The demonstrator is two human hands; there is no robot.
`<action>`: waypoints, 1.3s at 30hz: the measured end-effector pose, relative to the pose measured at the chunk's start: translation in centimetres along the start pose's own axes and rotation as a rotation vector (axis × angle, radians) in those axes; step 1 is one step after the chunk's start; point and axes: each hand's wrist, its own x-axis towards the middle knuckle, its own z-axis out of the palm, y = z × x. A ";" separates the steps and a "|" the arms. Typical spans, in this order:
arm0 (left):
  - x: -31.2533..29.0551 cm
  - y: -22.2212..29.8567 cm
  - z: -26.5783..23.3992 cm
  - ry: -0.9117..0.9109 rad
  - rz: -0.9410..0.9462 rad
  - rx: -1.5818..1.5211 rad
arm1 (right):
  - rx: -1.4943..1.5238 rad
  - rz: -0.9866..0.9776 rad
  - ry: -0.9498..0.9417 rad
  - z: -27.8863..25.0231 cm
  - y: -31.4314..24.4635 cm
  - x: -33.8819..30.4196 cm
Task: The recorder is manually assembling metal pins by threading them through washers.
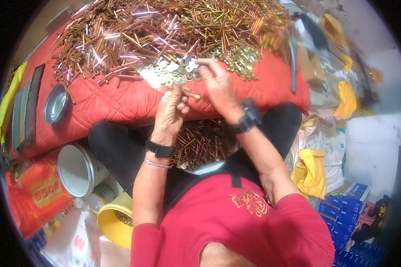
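My left hand point(171, 107) is closed around a thin brass-coloured bolt point(191, 95) with a nut-like end piece pointing right. Just right of it, over the edge of a pile of flat silver washers point(167, 71), hovers my right hand point(219, 89). Its fingers are apart and curve toward the washers, slightly blurred; nothing shows between them. Small gold-coloured nuts point(240, 62) lie behind my right hand. A large heap of long copper-coloured bolts point(165, 31) spreads across the far side of the red quilted cover point(116, 98).
Between my knees sits a container of more bolts point(202, 142). A metal bowl point(56, 104) rests at the left of the cover. White point(75, 171) and yellow buckets point(116, 224) stand at lower left. On the right are yellow bags point(311, 171) and stacked blue boxes point(343, 213).
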 end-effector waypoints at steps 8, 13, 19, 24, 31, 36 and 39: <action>-0.2 1.6 1.6 0.192 0.033 -0.189 | -1.137 -0.418 -0.089 -10.5 5.9 3.6; -0.8 1.9 1.7 0.064 0.033 0.017 | -0.987 -0.447 -0.042 -9.0 4.8 3.4; -2.0 1.9 2.1 0.023 0.079 0.335 | -0.153 -0.092 -0.182 -3.6 0.7 0.6; -2.6 1.9 2.0 0.007 0.094 0.395 | -0.070 -0.179 -0.262 -2.2 -0.2 0.1; -2.9 2.6 1.8 -0.093 0.016 0.425 | -0.220 -0.126 -0.344 -3.1 -0.9 0.1; -2.6 2.2 1.9 -0.094 0.083 0.497 | -0.597 -0.196 -0.445 -3.7 -1.8 0.3; -2.6 2.6 1.9 -0.119 0.032 0.515 | -0.660 -0.267 -0.474 -4.1 -1.8 0.1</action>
